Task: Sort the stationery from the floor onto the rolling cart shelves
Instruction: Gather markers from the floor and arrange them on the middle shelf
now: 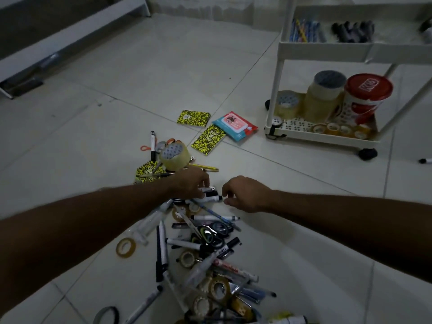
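A heap of stationery lies on the tiled floor: markers, scissors (211, 232), small tape rolls and pens. My left hand (190, 182) reaches over the far part of the heap, its fingers curled round a few black-and-white markers (210, 195). My right hand (245, 195) hovers just right of those markers, fingers loosely curled, holding nothing. A large clear tape roll (174, 155) stands beyond my left hand. The white rolling cart (325, 46) is at the upper right, with pens and dark markers on its upper shelf and tape rolls on its bottom shelf.
Two yellow-black notebooks (193, 118) and a wipes packet (235, 125) lie between the heap and the cart. A third notebook (147, 171) sits under pens. A red-lidded tub (367, 94) fills the cart's bottom shelf. A lone marker (425, 160) lies far right. White furniture (58, 36) stands at upper left.
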Demonstrator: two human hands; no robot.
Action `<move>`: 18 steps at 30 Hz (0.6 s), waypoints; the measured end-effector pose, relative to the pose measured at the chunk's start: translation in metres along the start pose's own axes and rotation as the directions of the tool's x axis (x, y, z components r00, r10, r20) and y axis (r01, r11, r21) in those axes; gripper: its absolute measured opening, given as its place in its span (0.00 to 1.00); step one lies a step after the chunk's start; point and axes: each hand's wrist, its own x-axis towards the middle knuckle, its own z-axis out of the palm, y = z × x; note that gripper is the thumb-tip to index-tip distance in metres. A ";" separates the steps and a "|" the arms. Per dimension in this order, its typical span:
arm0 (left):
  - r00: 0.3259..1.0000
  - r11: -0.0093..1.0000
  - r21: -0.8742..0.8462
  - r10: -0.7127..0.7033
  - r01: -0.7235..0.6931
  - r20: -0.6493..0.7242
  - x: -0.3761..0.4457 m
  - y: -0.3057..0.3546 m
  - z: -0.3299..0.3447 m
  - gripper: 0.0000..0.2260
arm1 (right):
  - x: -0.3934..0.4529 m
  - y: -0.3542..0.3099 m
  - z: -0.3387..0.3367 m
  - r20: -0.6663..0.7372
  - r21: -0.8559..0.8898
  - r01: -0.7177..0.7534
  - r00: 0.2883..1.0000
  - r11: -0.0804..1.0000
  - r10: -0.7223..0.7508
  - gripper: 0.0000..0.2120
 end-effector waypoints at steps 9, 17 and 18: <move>0.998 1.000 -0.014 0.013 -0.014 -0.064 0.010 -0.021 0.014 0.09 | 0.033 -0.015 0.027 -0.072 -0.101 -0.006 0.997 0.995 -0.002 0.13; 0.985 0.968 -0.244 -0.101 0.064 -0.143 0.004 -0.016 -0.010 0.12 | 0.024 -0.002 0.018 -0.051 -0.051 0.095 0.994 0.994 -0.098 0.07; 0.984 0.946 -0.306 -0.146 0.108 -0.105 0.003 -0.015 -0.014 0.13 | 0.021 0.002 0.013 -0.062 -0.041 0.084 0.994 0.996 -0.086 0.06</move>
